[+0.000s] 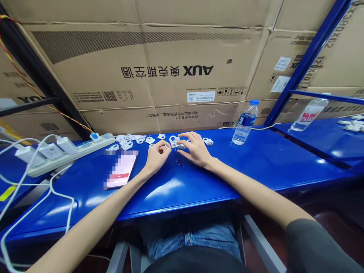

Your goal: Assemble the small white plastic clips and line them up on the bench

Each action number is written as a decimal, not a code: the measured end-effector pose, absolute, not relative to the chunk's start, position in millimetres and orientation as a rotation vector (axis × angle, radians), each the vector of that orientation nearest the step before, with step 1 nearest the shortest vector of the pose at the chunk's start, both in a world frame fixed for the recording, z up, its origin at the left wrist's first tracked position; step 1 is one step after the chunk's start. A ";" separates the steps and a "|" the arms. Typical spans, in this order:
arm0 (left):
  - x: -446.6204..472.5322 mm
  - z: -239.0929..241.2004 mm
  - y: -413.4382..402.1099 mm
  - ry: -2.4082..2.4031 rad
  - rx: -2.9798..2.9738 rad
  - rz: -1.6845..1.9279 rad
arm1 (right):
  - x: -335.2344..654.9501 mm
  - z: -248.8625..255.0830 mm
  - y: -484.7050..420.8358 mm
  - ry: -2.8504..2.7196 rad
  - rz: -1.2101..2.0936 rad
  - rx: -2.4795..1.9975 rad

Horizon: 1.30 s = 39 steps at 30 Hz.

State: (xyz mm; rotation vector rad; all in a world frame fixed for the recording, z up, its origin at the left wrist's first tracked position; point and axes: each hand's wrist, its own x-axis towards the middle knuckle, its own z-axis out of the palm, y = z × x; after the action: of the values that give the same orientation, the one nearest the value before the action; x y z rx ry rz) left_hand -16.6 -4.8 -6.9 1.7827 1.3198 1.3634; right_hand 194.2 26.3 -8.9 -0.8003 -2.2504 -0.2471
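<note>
My left hand (157, 156) is closed in a pinch just above the blue tabletop; whatever its fingertips hold, if anything, is too small to make out. Facing it, my right hand (196, 150) curves over the table with fingers and thumb apart. A white plastic piece with a round hole (174, 139) lies at its fingertips, partly covered by them; touching or not, I cannot tell. Below, between the hands, is a small dark-and-red bit (179, 163). More white ringed plastic pieces (126, 141) lie in a loose group beyond my left hand, and another (208, 141) is behind my right hand.
A phone (122, 169) lies left of my left hand. At far left, a white power strip (71, 154) holds several chargers with trailing cables. A water bottle (245, 123) stands right of my hands; another (309, 113) is farther right. A large cardboard box (159, 49) rises behind the table.
</note>
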 end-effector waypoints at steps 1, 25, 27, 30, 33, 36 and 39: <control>-16.7 -7.4 -4.8 1.314 1.794 1.349 | 195.0 -8.9 27.7 -2.255 -0.246 -0.814; -26.6 -12.1 -9.5 1.377 2.351 0.769 | 195.3 -15.8 34.1 -2.272 -0.192 -0.838; -26.8 -10.8 -10.1 1.380 2.382 0.729 | 193.3 -16.4 34.4 -2.275 -0.187 -0.843; -27.4 -8.9 -11.0 1.372 2.436 0.679 | 188.7 -18.3 36.9 -2.278 -0.165 -0.863; -28.1 -7.8 -11.7 1.379 2.474 0.644 | 184.7 -20.7 40.9 -2.282 -0.155 -0.875; -28.3 -7.8 -12.1 1.378 2.485 0.630 | 182.9 -23.0 44.6 -2.291 -0.153 -0.885; -27.8 -8.1 -12.5 1.369 2.485 0.644 | 182.3 -26.1 47.5 -2.291 -0.143 -0.906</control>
State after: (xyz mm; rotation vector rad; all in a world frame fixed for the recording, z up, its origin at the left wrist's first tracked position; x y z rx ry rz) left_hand -27.8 -12.5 -8.1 2.4851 1.3693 0.6443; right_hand 182.3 47.5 -26.1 -0.9060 -2.2907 -0.1428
